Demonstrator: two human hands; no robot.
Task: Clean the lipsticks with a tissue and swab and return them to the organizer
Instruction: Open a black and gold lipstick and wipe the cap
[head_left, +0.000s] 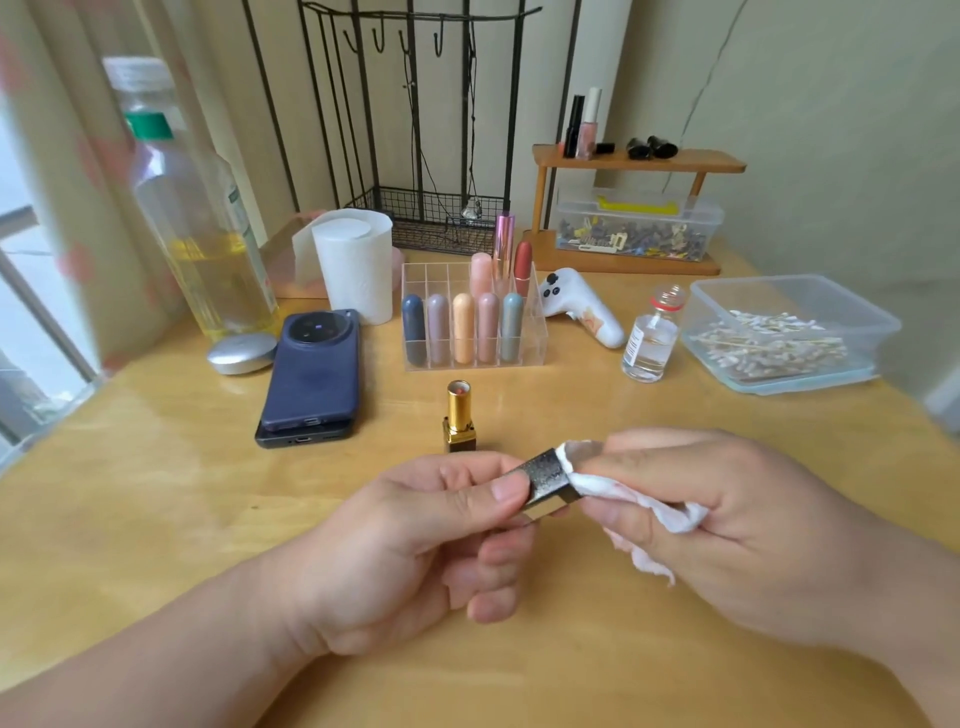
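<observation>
Above a wooden table (156, 519), the left hand (415, 545) pinches a dark lipstick cap (550, 480) while the right hand (727, 519) grips a tissue (670, 514) against its open end; the uncapped gold lipstick (460, 415) stands upright (just before the clear organizer (535, 332)).

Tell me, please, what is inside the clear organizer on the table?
The organizer holds five capsule lipsticks in its front row and three taller lipsticks behind. The front row covers the lower parts of the back three, so their exact compartments cannot be told.
</observation>
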